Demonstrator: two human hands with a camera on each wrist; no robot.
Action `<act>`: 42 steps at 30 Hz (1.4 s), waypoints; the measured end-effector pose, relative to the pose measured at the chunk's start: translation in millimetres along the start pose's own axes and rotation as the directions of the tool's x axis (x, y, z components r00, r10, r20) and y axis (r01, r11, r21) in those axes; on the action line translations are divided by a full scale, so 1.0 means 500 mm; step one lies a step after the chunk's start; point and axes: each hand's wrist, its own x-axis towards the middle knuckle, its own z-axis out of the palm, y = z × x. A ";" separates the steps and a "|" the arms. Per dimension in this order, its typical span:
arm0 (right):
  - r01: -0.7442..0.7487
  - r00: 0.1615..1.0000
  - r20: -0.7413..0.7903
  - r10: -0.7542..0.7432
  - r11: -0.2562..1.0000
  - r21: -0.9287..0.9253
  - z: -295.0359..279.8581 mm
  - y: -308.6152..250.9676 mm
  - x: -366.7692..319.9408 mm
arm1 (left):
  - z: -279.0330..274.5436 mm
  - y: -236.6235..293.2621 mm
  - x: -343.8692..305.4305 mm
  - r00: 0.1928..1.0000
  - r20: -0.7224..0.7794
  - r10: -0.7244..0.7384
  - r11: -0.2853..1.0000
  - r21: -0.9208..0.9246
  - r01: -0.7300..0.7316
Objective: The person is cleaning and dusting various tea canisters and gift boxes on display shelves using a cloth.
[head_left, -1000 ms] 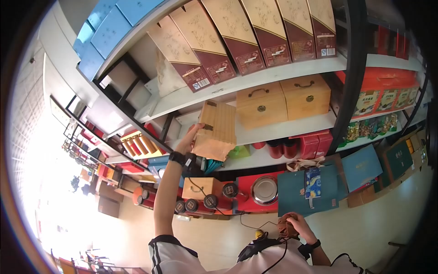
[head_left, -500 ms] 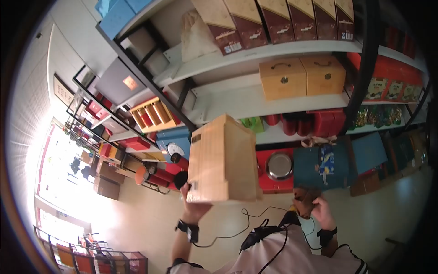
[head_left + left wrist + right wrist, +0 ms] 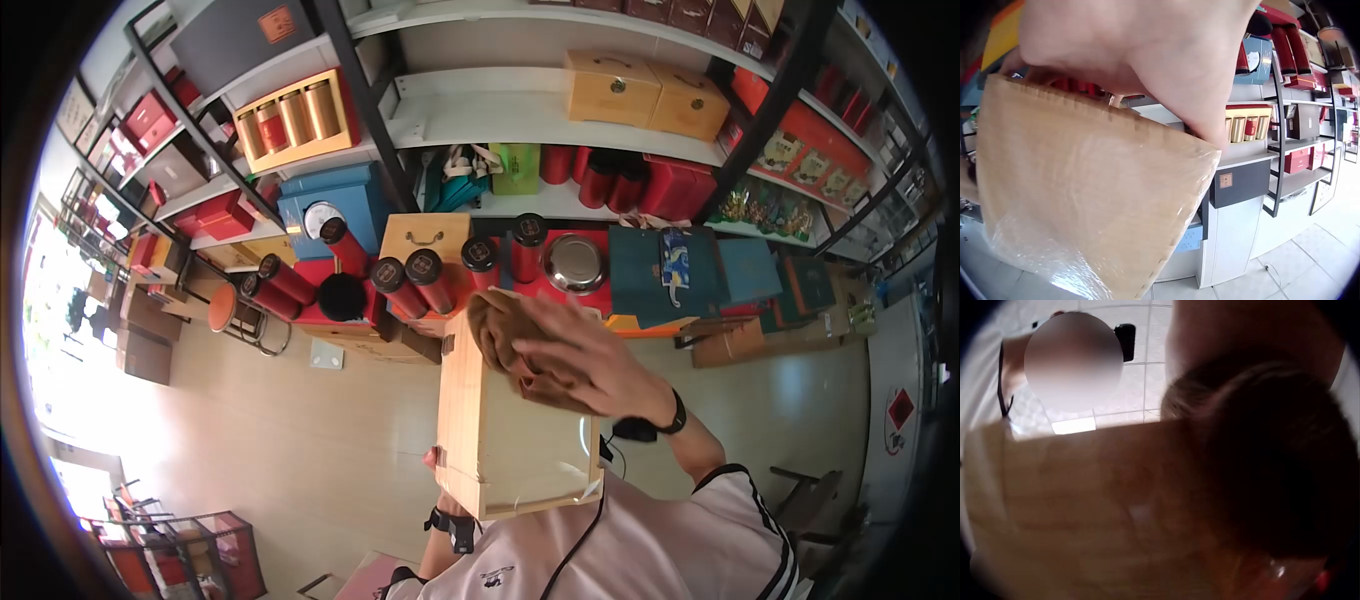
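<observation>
My left hand [image 3: 1141,56] grips a pale wooden box [image 3: 460,420], raised in front of my body. Clear plastic film wraps the box, and small dark metal fittings show along its left edge. In the head view the box hides most of that hand. My right hand [image 3: 600,365] lies over a crumpled brown cloth [image 3: 500,335] at the box's far end, its fingers stretched across the cloth and blurred. The right wrist view shows the dark cloth [image 3: 1272,462] close against the box's wooden side [image 3: 1097,500].
Ahead stands a shelf unit [image 3: 480,110] with two wooden boxes [image 3: 615,90] on it. Lower down are several red canisters [image 3: 400,288], a round metal tin [image 3: 574,263] and a dark teal box [image 3: 640,275]. A stool [image 3: 222,302] stands at the left.
The left hand has brought the box down from the shelf and in toward my body. My right hand has raised the brown cloth from beside my waist onto the box.
</observation>
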 end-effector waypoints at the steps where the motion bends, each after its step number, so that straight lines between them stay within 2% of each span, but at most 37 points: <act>1: 0.021 0.998 0.062 -0.023 0.999 0.033 0.021 -0.031 -0.015 | 0.005 0.004 -0.006 1.000 0.023 -0.009 1.000 0.013 0.009; 2: 0.039 0.991 0.127 -0.048 0.997 0.069 0.050 -0.076 -0.048 | 0.012 0.010 -0.014 0.999 0.045 -0.016 0.999 0.031 0.015; 4: 0.186 0.945 0.216 -0.245 0.948 0.258 0.079 -0.159 -0.098 | 0.029 0.023 -0.027 0.996 0.089 -0.033 0.996 0.081 0.025; 5: 0.208 0.905 0.334 -0.263 0.959 0.191 0.081 -0.187 -0.116 | 0.038 0.030 -0.034 0.992 0.113 -0.050 0.993 0.110 0.037; 7: 0.187 0.955 0.240 -0.172 0.981 -0.044 0.083 -0.181 -0.132 | 0.060 0.042 -0.051 0.982 0.165 -0.092 0.982 0.179 0.061; 8: 0.176 0.982 0.117 -0.149 0.943 -0.281 0.088 -0.153 -0.125 | 0.073 0.046 -0.062 0.974 0.189 -0.122 0.975 0.208 0.081; 9: 0.131 0.988 -0.010 -0.157 0.854 -0.504 0.085 -0.111 -0.107 | 0.082 0.049 -0.072 0.965 0.216 -0.152 0.967 0.232 0.100; 10: -0.249 0.954 -0.201 0.222 0.961 -0.117 0.067 -0.090 -0.105 | 0.085 0.051 -0.081 0.956 0.237 -0.174 0.961 0.251 0.113; 11: -0.253 0.952 -0.213 0.222 0.959 -0.129 0.080 -0.092 -0.110 | 0.083 0.051 -0.086 0.952 0.244 -0.185 0.957 0.263 0.119; 13: -0.227 0.882 -0.372 0.288 0.953 0.200 0.129 -0.104 -0.117 | 0.065 0.053 -0.090 0.965 0.206 -0.161 0.951 0.294 0.096; 14: -0.060 0.938 -0.343 0.045 0.998 -0.034 0.163 -0.118 -0.146 | 0.032 0.059 -0.093 0.991 0.072 -0.114 0.929 0.360 0.081; 15: -0.017 0.941 -0.337 0.036 0.998 0.058 0.208 -0.125 -0.188 | 0.037 0.062 -0.095 0.991 0.072 -0.112 0.928 0.364 0.079; 17: 0.017 0.980 -0.197 0.025 0.978 0.207 0.218 -0.170 -0.213 | 0.045 0.059 -0.093 0.992 -0.062 -0.111 0.871 0.475 0.127; 18: -0.046 0.963 -0.253 0.088 0.985 0.169 0.212 -0.180 -0.197 | 0.020 0.069 -0.087 0.985 -0.058 -0.162 0.847 0.504 0.169; 19: -0.044 0.963 -0.255 0.087 0.985 0.169 0.208 -0.164 -0.187 | -0.005 0.075 -0.079 0.981 0.031 -0.191 0.825 0.547 0.143; 20: -0.271 0.880 -0.255 0.401 0.864 0.424 0.208 -0.133 -0.179 | 0.017 0.066 -0.080 0.994 0.014 -0.104 0.755 0.652 0.070; 21: -0.434 0.720 -0.170 0.672 0.628 0.646 0.217 -0.100 -0.182 | 0.062 0.052 -0.083 1.000 0.008 -0.019 0.666 0.746 0.007; 23: -0.336 0.668 -0.160 0.727 0.487 0.806 0.255 0.033 -0.237 | 0.209 0.039 -0.059 0.958 0.282 -0.057 0.395 0.887 -0.238; 24: -0.334 0.669 -0.161 0.726 0.486 0.808 0.233 0.036 -0.236 | 0.228 0.037 -0.060 0.958 0.283 -0.056 0.392 0.888 -0.239; 25: -0.178 0.608 -0.145 0.780 0.313 0.933 0.211 0.038 -0.233 | 0.238 0.038 -0.065 0.934 0.354 -0.043 0.103 0.932 -0.348; 26: -0.007 0.550 -0.098 0.829 0.122 0.992 0.191 0.033 -0.231 | 0.245 0.034 -0.072 0.908 0.416 -0.047 -0.192 0.889 -0.417; 27: -0.028 0.550 -0.071 0.832 0.103 0.994 0.175 0.018 -0.240 | 0.253 0.023 -0.080 0.917 0.397 -0.030 -0.185 0.900 -0.395; 30: 0.104 0.479 -0.112 0.871 0.071 0.992 0.159 -0.024 -0.265 | 0.257 0.011 -0.095 0.952 0.304 -0.033 -0.084 0.948 -0.305; 31: 0.099 0.484 -0.107 0.869 0.067 0.993 0.167 -0.032 -0.267 | 0.250 0.013 -0.092 0.953 0.303 -0.025 -0.084 0.949 -0.304; 33: -0.106 0.430 -0.402 0.808 0.488 0.867 0.187 -0.057 -0.284 | 0.234 0.009 -0.093 0.989 0.132 -0.069 0.125 0.985 -0.122; 34: -0.406 0.514 -0.399 0.760 0.625 0.667 0.202 -0.067 -0.310 | 0.227 0.002 -0.091 0.990 0.118 -0.075 0.130 0.986 -0.108; 35: -0.518 0.632 -0.407 0.659 0.750 0.411 0.229 -0.083 -0.303 | 0.221 -0.004 -0.088 0.991 0.118 -0.062 0.184 0.977 -0.105; 36: -0.346 0.901 -0.355 0.251 0.908 -0.235 0.219 -0.105 -0.270 | 0.212 -0.008 -0.089 0.992 0.115 -0.050 0.234 0.967 -0.100; 37: -0.336 0.933 -0.212 0.291 0.916 -0.221 0.226 -0.141 -0.263 | 0.197 -0.007 -0.089 0.993 0.103 -0.061 0.230 0.969 -0.087; 38: -0.206 0.976 -0.108 0.188 0.958 -0.198 0.243 -0.156 -0.264 | 0.180 -0.003 -0.084 0.994 0.095 -0.048 0.246 0.966 -0.080; 39: -0.138 0.990 0.018 0.139 0.989 -0.056 0.249 -0.181 -0.264 | 0.167 0.002 -0.076 0.996 0.088 -0.034 0.263 0.962 -0.076; 40: -0.058 0.989 0.137 0.059 0.998 -0.013 0.238 -0.198 -0.259 | 0.157 0.015 -0.069 0.989 0.143 -0.039 0.222 0.966 -0.130; 41: 0.018 0.968 0.249 -0.027 0.999 0.039 0.229 -0.208 -0.254 | 0.197 0.010 -0.078 0.998 0.049 -0.043 0.353 0.935 -0.031; 42: 0.056 0.980 0.196 -0.046 0.997 -0.046 0.214 -0.194 -0.247 | 0.200 0.014 -0.074 0.998 0.027 -0.057 0.303 0.953 -0.008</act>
